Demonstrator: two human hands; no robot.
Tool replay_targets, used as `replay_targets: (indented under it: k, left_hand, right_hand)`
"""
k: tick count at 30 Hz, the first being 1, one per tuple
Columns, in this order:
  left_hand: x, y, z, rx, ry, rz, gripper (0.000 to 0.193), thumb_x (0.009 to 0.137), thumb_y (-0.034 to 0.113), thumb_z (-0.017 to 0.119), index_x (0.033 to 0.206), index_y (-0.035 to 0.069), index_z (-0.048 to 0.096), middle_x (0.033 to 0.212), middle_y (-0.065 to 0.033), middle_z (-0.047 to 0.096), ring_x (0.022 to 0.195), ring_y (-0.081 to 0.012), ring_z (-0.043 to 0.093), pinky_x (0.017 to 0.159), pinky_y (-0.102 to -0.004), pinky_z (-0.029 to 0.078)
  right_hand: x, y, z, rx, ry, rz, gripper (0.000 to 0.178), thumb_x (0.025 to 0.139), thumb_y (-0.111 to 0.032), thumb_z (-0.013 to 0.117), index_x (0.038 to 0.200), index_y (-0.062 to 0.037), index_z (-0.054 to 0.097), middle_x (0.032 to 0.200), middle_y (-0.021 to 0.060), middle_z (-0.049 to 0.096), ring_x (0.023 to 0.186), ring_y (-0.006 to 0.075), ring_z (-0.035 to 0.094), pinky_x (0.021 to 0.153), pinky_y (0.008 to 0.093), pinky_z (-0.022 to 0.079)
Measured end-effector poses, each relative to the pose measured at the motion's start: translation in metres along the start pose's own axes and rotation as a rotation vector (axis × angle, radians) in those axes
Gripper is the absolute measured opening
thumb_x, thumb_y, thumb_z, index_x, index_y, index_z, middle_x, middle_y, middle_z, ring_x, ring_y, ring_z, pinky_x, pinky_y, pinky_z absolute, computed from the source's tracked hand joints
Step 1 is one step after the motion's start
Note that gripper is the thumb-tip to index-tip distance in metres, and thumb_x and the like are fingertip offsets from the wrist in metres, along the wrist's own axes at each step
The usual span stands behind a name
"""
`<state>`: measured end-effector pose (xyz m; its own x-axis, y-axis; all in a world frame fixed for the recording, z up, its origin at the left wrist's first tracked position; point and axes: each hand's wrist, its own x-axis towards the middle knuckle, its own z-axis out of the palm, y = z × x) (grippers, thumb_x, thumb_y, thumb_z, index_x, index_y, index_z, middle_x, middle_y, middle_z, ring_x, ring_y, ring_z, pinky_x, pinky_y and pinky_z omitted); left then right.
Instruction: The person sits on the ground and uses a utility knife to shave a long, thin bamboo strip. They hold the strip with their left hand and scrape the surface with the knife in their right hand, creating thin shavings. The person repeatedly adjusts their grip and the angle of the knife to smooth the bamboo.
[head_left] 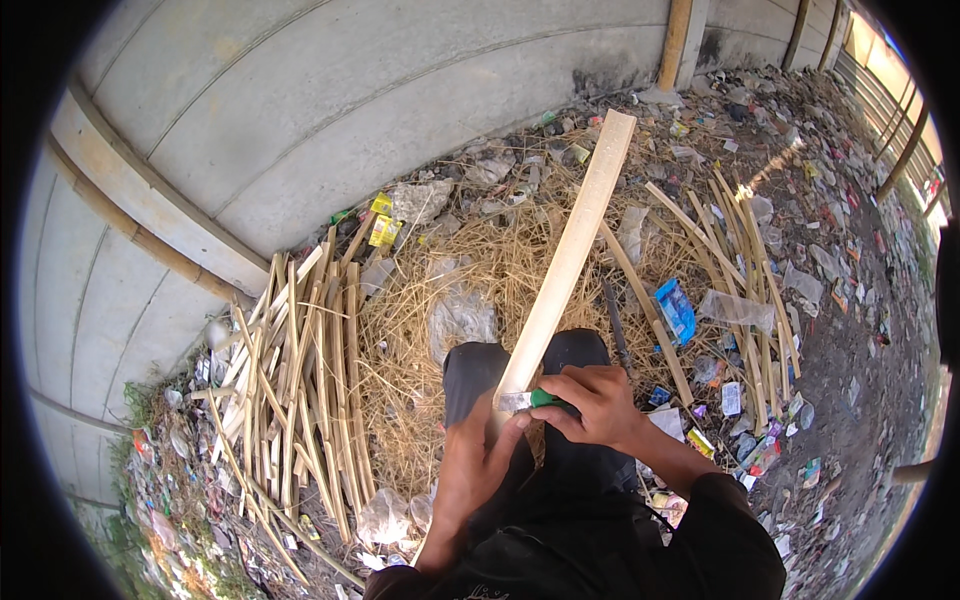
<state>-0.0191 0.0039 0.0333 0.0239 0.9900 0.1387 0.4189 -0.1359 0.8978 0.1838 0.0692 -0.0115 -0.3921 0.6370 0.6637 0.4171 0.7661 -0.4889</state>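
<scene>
A long, pale bamboo strip (572,245) slants up and away from my lap, its near end between my knees. My left hand (476,455) is wrapped round that near end, with the thumb lying along it close to the blade. In my right hand (598,405) is a knife (545,398) with a green handle, the fingers closed about it. Its short metal blade lies against the strip's face just beyond my left thumb. Part of the handle is hidden by my right fingers.
Split bamboo strips (300,370) lie heaped on the left, and a smaller bundle (755,300) lies on the right. Straw-like shavings (400,330) cover the ground ahead. A blue wrapper (676,310) and other litter are scattered about. A grey panel wall (400,90) stands behind.
</scene>
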Motion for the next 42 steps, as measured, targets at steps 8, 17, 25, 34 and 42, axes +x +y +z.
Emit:
replay_targets:
  k: [8,17,25,34,42]
  left_hand:
    - [-0.002,0.006,-0.004,-0.01,-0.016,-0.112,0.028,0.108,0.022,0.071,0.123,-0.002,0.069,0.059,0.0002,0.051,0.053,-0.0072,0.042,0.05,-0.032,0.032]
    - [-0.019,-0.011,-0.008,0.006,-0.158,-0.267,0.033,0.108,0.025,0.068,0.126,-0.003,0.068,0.067,-0.0167,0.062,0.056,-0.0193,0.055,0.056,-0.0399,0.043]
    - [-0.045,-0.035,-0.016,-0.092,-0.239,-0.39,0.035,0.111,0.03,0.062,0.129,0.0,0.07,0.069,-0.0122,0.058,0.062,-0.0157,0.051,0.06,-0.0372,0.044]
    - [-0.011,-0.018,-0.005,-0.071,-0.152,-0.212,0.034,0.114,0.025,0.056,0.137,0.001,0.063,0.081,-0.0225,0.066,0.07,-0.0362,0.065,0.069,-0.0451,0.05]
    - [-0.005,-0.006,-0.003,0.033,-0.142,-0.204,0.029,0.114,0.025,0.055,0.124,-0.001,0.063,0.08,-0.0232,0.065,0.076,-0.041,0.064,0.068,-0.0467,0.049]
  right_hand:
    - [0.006,-0.009,-0.008,-0.151,-0.026,-0.01,0.031,0.091,-0.038,0.085,0.107,-0.0128,0.073,0.08,0.0003,0.073,0.058,0.0192,0.069,0.054,0.032,0.053]
    - [0.02,0.029,-0.029,-0.176,0.192,0.125,0.028,0.093,-0.029,0.085,0.104,-0.0058,0.074,0.086,0.0099,0.078,0.063,0.0272,0.073,0.055,0.0356,0.054]
    - [0.028,0.066,-0.071,-0.104,0.288,0.357,0.025,0.096,-0.025,0.082,0.106,-0.0025,0.075,0.084,0.0134,0.076,0.062,0.0249,0.073,0.055,0.0331,0.052]
    - [0.0,0.0,0.001,-0.032,0.002,0.057,0.032,0.09,-0.034,0.086,0.106,-0.0088,0.073,0.079,0.0025,0.074,0.059,0.0222,0.069,0.052,0.0337,0.051]
    - [-0.001,-0.003,0.004,-0.078,-0.058,0.048,0.03,0.093,-0.038,0.083,0.106,-0.0124,0.074,0.082,0.0017,0.075,0.058,0.0206,0.07,0.053,0.0326,0.054]
